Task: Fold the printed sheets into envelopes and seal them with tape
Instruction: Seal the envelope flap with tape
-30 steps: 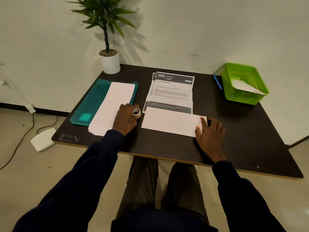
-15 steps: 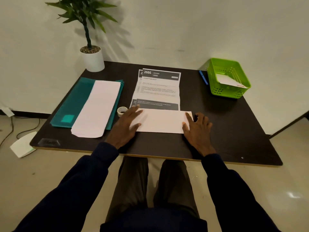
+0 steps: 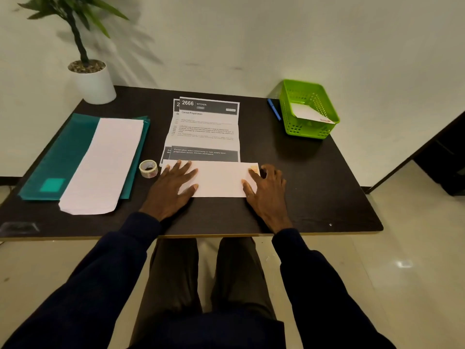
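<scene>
A white envelope (image 3: 221, 178) lies flat near the front of the dark table (image 3: 314, 177). My left hand (image 3: 172, 187) presses flat on its left end, fingers spread. My right hand (image 3: 266, 190) rests on its right end, where a small piece of tape shows by the fingertips. A roll of tape (image 3: 148, 168) stands just left of the envelope, apart from my left hand. Behind the envelope lie printed sheets (image 3: 207, 129), unfolded with crease lines, headed "2666 KITCHEN".
A stack of white envelopes (image 3: 105, 162) lies on teal folders (image 3: 63, 157) at the left. A green basket (image 3: 308, 109) holding a sealed envelope stands at the back right, with a blue pen (image 3: 274, 109) beside it. A potted plant (image 3: 90, 76) occupies the back left corner.
My left hand let go of the tape roll and moved right onto the envelope's left end. My right hand stayed on the right end. The camera view shifted.
</scene>
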